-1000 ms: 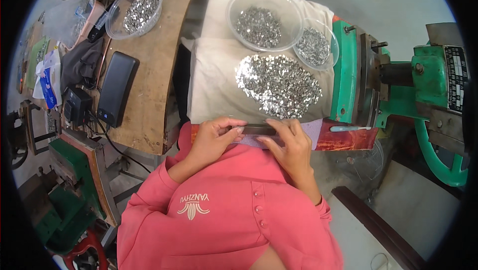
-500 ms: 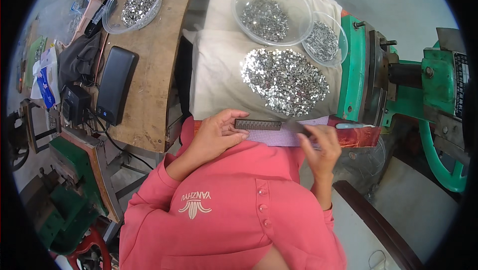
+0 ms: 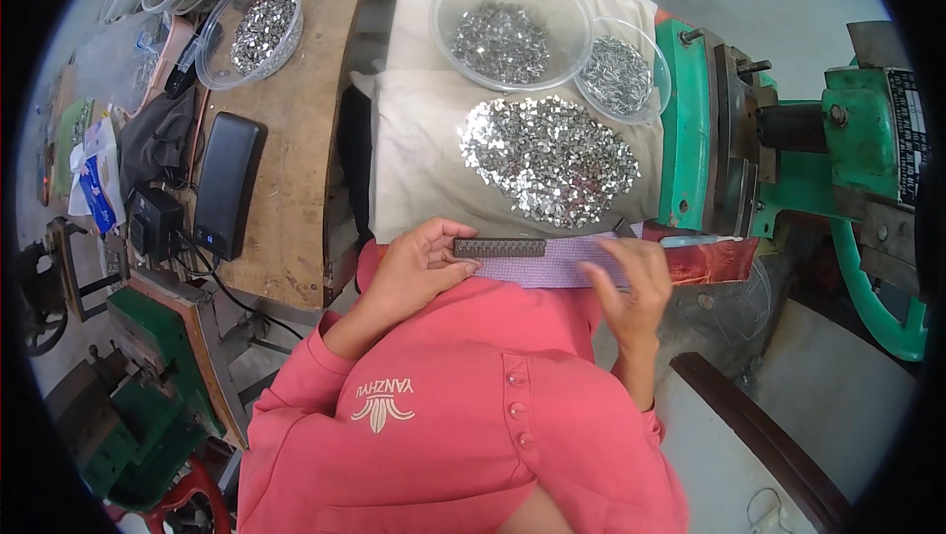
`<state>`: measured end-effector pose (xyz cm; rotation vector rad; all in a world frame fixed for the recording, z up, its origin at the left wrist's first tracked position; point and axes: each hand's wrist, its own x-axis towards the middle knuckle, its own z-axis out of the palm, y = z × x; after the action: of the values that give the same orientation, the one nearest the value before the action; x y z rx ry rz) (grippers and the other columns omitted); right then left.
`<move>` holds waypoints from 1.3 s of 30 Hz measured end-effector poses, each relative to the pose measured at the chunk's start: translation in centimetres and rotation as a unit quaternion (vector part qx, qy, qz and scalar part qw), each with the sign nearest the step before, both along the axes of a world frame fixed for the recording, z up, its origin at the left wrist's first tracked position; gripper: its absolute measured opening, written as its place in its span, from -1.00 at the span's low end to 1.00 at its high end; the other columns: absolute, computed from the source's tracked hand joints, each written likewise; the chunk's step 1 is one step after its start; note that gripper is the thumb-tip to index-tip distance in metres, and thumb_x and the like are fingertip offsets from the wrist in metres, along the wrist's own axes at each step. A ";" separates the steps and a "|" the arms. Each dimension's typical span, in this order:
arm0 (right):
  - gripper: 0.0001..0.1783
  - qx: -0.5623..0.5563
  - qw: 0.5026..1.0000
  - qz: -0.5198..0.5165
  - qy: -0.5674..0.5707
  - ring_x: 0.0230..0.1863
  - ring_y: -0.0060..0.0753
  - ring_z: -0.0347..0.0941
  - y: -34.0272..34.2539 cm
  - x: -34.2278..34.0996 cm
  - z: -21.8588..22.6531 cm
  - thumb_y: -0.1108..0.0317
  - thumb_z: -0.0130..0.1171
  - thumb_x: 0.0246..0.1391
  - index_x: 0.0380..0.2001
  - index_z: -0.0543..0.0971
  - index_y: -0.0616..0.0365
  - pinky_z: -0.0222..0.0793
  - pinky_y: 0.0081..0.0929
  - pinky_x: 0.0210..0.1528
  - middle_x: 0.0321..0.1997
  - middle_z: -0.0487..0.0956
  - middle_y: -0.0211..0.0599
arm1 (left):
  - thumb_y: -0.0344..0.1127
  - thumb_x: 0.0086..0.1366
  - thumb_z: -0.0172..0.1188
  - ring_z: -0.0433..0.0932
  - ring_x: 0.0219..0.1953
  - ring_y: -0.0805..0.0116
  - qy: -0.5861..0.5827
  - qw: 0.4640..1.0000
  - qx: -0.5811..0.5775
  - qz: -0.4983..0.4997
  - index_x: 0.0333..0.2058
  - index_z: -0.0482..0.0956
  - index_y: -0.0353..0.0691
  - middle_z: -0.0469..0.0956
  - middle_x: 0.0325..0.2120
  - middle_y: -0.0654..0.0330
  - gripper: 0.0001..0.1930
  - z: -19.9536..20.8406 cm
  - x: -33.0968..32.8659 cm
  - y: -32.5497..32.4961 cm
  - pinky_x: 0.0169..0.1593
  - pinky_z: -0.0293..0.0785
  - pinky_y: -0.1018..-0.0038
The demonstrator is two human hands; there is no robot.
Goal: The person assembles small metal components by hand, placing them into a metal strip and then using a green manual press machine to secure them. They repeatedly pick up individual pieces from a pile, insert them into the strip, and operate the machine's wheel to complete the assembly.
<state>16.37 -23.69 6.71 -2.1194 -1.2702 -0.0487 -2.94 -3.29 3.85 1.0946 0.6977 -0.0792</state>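
My left hand (image 3: 419, 263) is closed on the left end of a dark slotted metal bar (image 3: 501, 247), a strip with a row of small notches along it. The bar lies level over a purple checked cloth (image 3: 552, 271) at my lap. To its right, my right hand (image 3: 636, 283) is open, thumb and fingers apart. A small dark block (image 3: 624, 227) sits just beyond its fingertips; whether they touch is hard to tell. Past the bar, a heap of small shiny metal pieces (image 3: 552, 160) spreads over a beige cloth (image 3: 414, 169).
Behind the heap stand a large clear tub (image 3: 443, 17) and a smaller clear tub (image 3: 662, 91), both holding metal parts. A green machine (image 3: 687, 140) borders the right. On the wooden table (image 3: 296, 169) at left are a black power bank (image 3: 229, 184) and another tub of parts (image 3: 266, 36).
The dark block, blurred beside the bar's right end before, is now farther right at the cloth's edge. My right hand's thumb and fingers have spread. The whole view has shifted slightly.
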 end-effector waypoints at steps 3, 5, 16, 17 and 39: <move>-0.56 -0.034 0.992 0.111 0.048 -0.18 -0.22 0.48 3.4 -1.4 0.3 0.25 0.49 -0.18 -0.16 0.67 0.07 0.40 -0.29 -0.14 -0.20 0.56 -0.32 | -0.62 0.27 0.22 0.63 -0.11 0.48 -0.005 1.000 -0.012 0.012 0.06 0.40 -0.39 0.59 -0.10 0.13 -0.61 -0.2 -0.1 -0.1 -0.03 0.55 0.57; -0.54 -0.057 0.985 0.155 0.044 -0.12 -0.24 0.45 5.2 -2.0 0.0 0.22 0.46 -0.16 -0.12 0.65 0.06 0.35 -0.28 -0.08 -0.19 0.55 -0.34 | -0.62 0.27 0.22 0.62 -0.11 0.48 -0.008 1.000 -0.020 0.013 0.07 0.40 -0.39 0.60 -0.12 0.12 -0.61 0.0 0.0 0.0 -0.02 0.55 0.57; -0.60 -0.080 0.965 0.249 0.011 -0.07 -0.35 0.42 6.3 -2.4 -0.6 0.36 0.37 -0.15 -0.14 0.63 0.02 0.24 -0.33 0.00 -0.21 0.52 -0.47 | -0.27 0.47 0.09 0.60 -0.26 0.53 0.021 0.994 -0.104 -0.019 0.05 0.49 -0.40 0.61 -0.26 0.20 -0.68 1.2 -0.3 1.4 -0.18 0.55 0.63; -0.62 -0.078 0.965 0.250 0.015 -0.06 -0.37 0.42 6.1 -2.7 -0.4 0.35 0.37 -0.16 -0.16 0.64 0.01 0.22 -0.34 0.03 -0.21 0.52 -0.49 | -0.24 0.49 0.05 0.58 -0.29 0.54 0.011 0.991 -0.129 -0.034 0.04 0.50 -0.40 0.61 -0.27 0.20 -0.67 1.1 -0.5 1.5 -0.21 0.53 0.64; -0.79 0.068 0.973 0.154 0.160 -0.31 -0.40 0.44 10.6 -0.4 -0.8 0.41 0.43 -0.11 -0.31 0.74 0.00 0.16 -0.41 -0.12 -0.46 0.55 -0.50 | -0.23 0.46 0.09 0.53 -0.53 0.55 0.026 0.984 -0.145 0.100 0.08 0.51 -0.49 0.64 -0.42 0.12 -0.59 4.4 -3.7 4.6 -0.47 0.44 0.67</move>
<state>15.93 -13.11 5.87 -1.7114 -1.3377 0.3193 -6.61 1.33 8.30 0.7430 0.8125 -0.0367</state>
